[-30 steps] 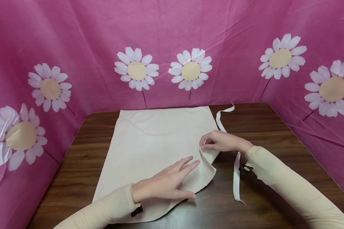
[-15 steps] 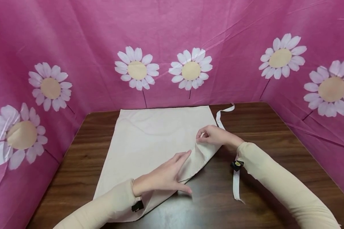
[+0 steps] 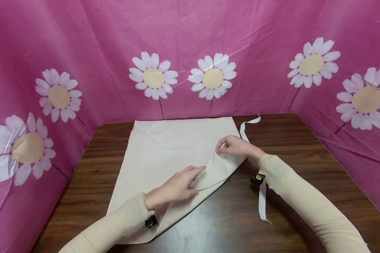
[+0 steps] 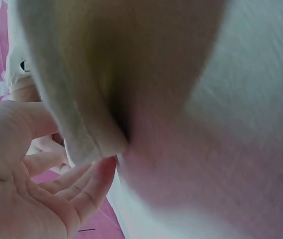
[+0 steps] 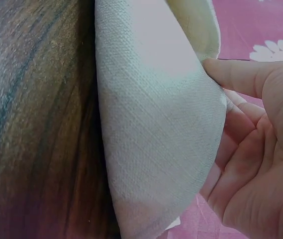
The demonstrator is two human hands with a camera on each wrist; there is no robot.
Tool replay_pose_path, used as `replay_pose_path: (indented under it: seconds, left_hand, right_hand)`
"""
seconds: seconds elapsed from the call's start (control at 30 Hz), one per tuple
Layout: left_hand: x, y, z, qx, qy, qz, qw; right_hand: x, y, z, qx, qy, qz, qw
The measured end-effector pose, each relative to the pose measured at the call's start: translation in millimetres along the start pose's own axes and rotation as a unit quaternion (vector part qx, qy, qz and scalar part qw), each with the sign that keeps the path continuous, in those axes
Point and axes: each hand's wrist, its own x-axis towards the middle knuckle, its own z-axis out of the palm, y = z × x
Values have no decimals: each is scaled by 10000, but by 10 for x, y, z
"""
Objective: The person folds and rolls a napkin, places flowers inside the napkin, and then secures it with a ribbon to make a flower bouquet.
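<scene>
A cream cloth (image 3: 168, 144) lies spread on the table, its near right corner turned up into a flap (image 3: 223, 167). My right hand (image 3: 235, 146) pinches the edge of this flap between thumb and fingers, and the right wrist view shows the woven fabric (image 5: 156, 114) curving from the pinch. The left hand (image 3: 177, 184) lies low over the cloth with its index finger extended along the fold and its thumb apart below. In the left wrist view, fingertips (image 4: 104, 172) touch the lower end of a raised cloth edge (image 4: 89, 144), which hides part of the thumb.
A white ribbon (image 3: 262, 205) runs along the cloth's right side, partly behind the right wrist. The dark wooden table (image 3: 228, 221) ends at the back against a pink curtain (image 3: 183, 31) with daisies. Black wrist cameras sit at both cuffs.
My right hand has moved up and left with the pinched corner, turning the flap further over the cloth. The left hand has shifted slightly left, its thumb closer to its fingers.
</scene>
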Motion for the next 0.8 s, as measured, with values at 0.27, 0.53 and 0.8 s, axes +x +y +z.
replay_pose_path:
  seconds: [0.27,0.53,0.8]
  left_hand:
    - [66,-121,-57,-201,188,-62,9996]
    - [99,-288,-140,-1468,-6,-518,9878]
    - [39,-506,-335,-2488,-12,-1036,9630]
  right_hand:
    - [55,21,-17,63,-72,-83,9999]
    - [64,67,7,203,-97,-251,9994]
    - [-20,157,-60,251,-376,-584,9973]
